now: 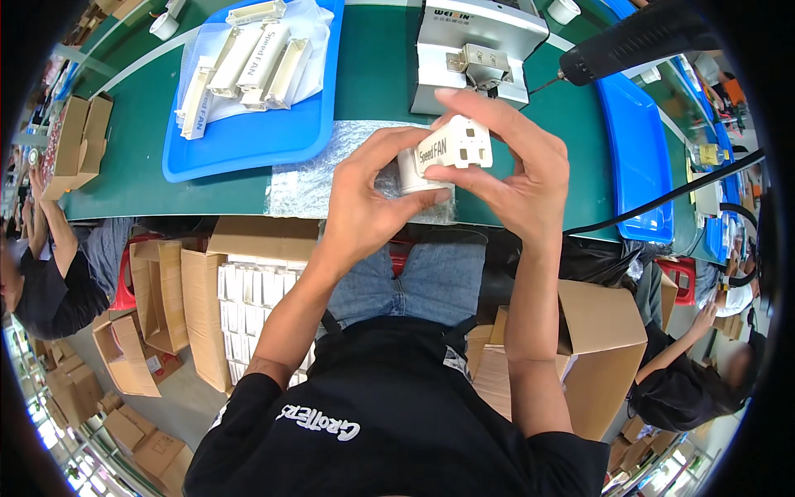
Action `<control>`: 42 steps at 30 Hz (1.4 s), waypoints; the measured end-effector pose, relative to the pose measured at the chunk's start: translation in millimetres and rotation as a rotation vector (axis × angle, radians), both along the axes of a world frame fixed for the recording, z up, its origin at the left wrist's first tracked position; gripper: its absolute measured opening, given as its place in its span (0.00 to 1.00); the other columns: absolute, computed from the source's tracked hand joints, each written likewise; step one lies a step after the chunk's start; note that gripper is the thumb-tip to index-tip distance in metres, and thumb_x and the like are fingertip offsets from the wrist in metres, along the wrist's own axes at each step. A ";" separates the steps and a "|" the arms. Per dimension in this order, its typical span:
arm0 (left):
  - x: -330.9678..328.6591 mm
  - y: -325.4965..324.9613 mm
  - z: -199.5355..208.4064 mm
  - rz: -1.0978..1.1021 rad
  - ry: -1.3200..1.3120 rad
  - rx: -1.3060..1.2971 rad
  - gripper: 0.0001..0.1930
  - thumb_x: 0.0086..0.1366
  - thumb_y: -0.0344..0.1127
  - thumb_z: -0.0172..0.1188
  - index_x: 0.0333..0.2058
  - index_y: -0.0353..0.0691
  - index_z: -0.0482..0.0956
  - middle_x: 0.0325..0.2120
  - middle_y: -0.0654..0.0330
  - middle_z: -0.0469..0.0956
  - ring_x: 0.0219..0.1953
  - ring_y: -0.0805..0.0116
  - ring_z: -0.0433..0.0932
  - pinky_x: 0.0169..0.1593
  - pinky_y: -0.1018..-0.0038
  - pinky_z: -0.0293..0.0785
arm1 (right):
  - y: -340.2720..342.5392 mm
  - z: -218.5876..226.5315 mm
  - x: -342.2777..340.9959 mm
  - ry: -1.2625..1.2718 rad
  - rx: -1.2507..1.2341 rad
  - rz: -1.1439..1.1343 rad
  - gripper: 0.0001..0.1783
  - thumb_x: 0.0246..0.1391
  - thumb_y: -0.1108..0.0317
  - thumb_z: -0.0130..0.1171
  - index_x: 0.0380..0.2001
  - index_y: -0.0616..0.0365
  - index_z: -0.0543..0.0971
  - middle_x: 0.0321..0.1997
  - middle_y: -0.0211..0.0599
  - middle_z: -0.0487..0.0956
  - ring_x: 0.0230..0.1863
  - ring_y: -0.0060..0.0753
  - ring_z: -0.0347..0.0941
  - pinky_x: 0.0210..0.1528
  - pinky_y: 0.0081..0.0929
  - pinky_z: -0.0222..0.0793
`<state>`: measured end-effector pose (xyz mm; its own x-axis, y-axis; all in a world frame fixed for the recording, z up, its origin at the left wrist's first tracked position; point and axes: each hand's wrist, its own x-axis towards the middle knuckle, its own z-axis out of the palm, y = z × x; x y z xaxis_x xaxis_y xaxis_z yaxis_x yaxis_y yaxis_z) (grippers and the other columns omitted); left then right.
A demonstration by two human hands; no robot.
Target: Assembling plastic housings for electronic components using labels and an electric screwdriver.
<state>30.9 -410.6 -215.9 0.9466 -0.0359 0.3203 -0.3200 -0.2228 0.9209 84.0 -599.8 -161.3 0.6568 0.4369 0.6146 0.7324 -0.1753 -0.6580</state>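
A white plastic casing (451, 151) with printed lettering and square holes in its end is held up over the near edge of the bench. My right hand (530, 170) grips it between thumb and fingers. Against its left side is a white rounded plastic part (409, 172), pinched by my left hand (358, 195). The two parts touch; whether they are joined cannot be seen. Beneath my hands lies a sheet of clear bubble wrap (306, 178). Just beyond them stands a silver screw feeder (431, 70).
A blue tray (319, 137) at the left bears several white casings (263, 58) on plastic film. At the right hang an electric screwdriver (633, 48) and a black cable (662, 197), near another blue tray (636, 153). Cartons (203, 319) flank my legs; co-workers sit either side.
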 end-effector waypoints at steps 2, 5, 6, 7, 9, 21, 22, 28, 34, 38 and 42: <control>1.0 -0.5 0.9 -0.006 -0.003 0.017 0.30 0.49 0.31 0.81 0.54 0.35 0.84 0.50 0.51 0.85 0.51 0.56 0.85 0.55 0.64 0.79 | -3.0 0.0 1.9 0.021 0.004 0.015 0.37 0.41 0.77 0.82 0.59 0.62 0.83 0.44 0.40 0.87 0.49 0.34 0.85 0.52 0.31 0.81; 3.0 0.4 2.8 0.005 -0.015 0.044 0.31 0.49 0.32 0.82 0.54 0.35 0.85 0.49 0.52 0.85 0.50 0.58 0.85 0.54 0.66 0.79 | 4.1 8.2 -8.0 0.097 0.152 -0.015 0.32 0.48 0.76 0.79 0.58 0.64 0.83 0.43 0.39 0.86 0.48 0.35 0.85 0.52 0.31 0.81; 4.3 -0.3 3.2 0.016 -0.022 0.048 0.31 0.50 0.33 0.82 0.54 0.34 0.85 0.48 0.52 0.85 0.49 0.59 0.85 0.54 0.67 0.79 | 5.9 11.2 -13.1 0.154 0.291 -0.064 0.28 0.52 0.77 0.76 0.58 0.66 0.83 0.42 0.39 0.85 0.48 0.36 0.85 0.52 0.30 0.80; 6.1 -0.6 3.4 0.013 -0.025 0.047 0.31 0.50 0.33 0.82 0.54 0.34 0.85 0.48 0.52 0.85 0.49 0.59 0.85 0.54 0.67 0.79 | 5.2 11.6 -14.9 0.114 0.385 -0.105 0.20 0.58 0.79 0.69 0.55 0.69 0.83 0.42 0.39 0.84 0.42 0.33 0.84 0.48 0.25 0.79; 10.8 -0.8 4.1 0.039 0.026 0.028 0.32 0.50 0.34 0.83 0.54 0.34 0.84 0.47 0.53 0.85 0.48 0.61 0.85 0.53 0.69 0.79 | -9.0 4.0 -24.6 0.026 0.246 -0.252 0.20 0.54 0.80 0.70 0.52 0.65 0.85 0.41 0.37 0.83 0.39 0.30 0.82 0.44 0.28 0.80; 7.7 -30.2 -4.6 0.153 -0.114 0.153 0.30 0.51 0.26 0.78 0.55 0.35 0.81 0.47 0.48 0.81 0.48 0.47 0.82 0.52 0.62 0.78 | 18.2 -32.9 -23.3 -0.355 -0.141 -0.672 0.17 0.47 0.73 0.68 0.44 0.59 0.86 0.39 0.37 0.70 0.39 0.41 0.70 0.38 0.39 0.62; 7.0 -27.3 -9.1 0.151 -0.161 0.187 0.31 0.50 0.26 0.79 0.55 0.35 0.80 0.48 0.47 0.81 0.49 0.46 0.82 0.54 0.61 0.78 | 18.2 -35.4 -23.2 -0.359 -0.092 -0.637 0.17 0.48 0.73 0.68 0.44 0.58 0.86 0.39 0.37 0.70 0.39 0.41 0.70 0.38 0.39 0.61; -2.7 -25.2 -2.7 0.162 -0.153 0.216 0.29 0.50 0.21 0.74 0.54 0.33 0.80 0.48 0.48 0.81 0.51 0.50 0.81 0.57 0.63 0.76 | 13.9 -37.7 -25.9 -0.246 -0.019 -0.526 0.19 0.40 0.77 0.72 0.41 0.58 0.84 0.45 0.42 0.72 0.48 0.47 0.71 0.49 0.41 0.63; -1.0 -21.0 -4.3 0.089 -0.020 0.080 0.29 0.55 0.23 0.71 0.58 0.30 0.77 0.49 0.52 0.79 0.50 0.60 0.79 0.58 0.66 0.74 | -12.6 -46.5 -47.2 -0.220 0.238 -0.448 0.15 0.42 0.80 0.75 0.37 0.57 0.86 0.47 0.41 0.73 0.51 0.46 0.74 0.47 0.38 0.71; -4.0 -12.9 -1.0 -0.142 0.155 -0.382 0.32 0.64 0.32 0.66 0.66 0.30 0.72 0.56 0.54 0.78 0.55 0.63 0.77 0.61 0.68 0.72 | -23.8 -59.4 -56.4 -0.011 0.107 -0.155 0.12 0.48 0.78 0.73 0.37 0.55 0.85 0.38 0.36 0.76 0.42 0.41 0.78 0.38 0.35 0.74; -2.0 -3.1 -6.4 -0.167 0.146 -0.177 0.32 0.62 0.30 0.70 0.65 0.33 0.75 0.58 0.56 0.78 0.55 0.66 0.78 0.60 0.69 0.73 | -20.0 -48.8 -62.3 -0.065 -0.124 -0.104 0.06 0.53 0.73 0.71 0.33 0.54 0.84 0.30 0.33 0.79 0.31 0.42 0.80 0.32 0.38 0.74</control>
<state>28.9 -413.6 -222.2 0.9688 -0.1513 0.1961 -0.1998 -0.0098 0.9798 21.7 -619.8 -210.1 0.6630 0.4435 0.6032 0.7464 -0.3293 -0.5783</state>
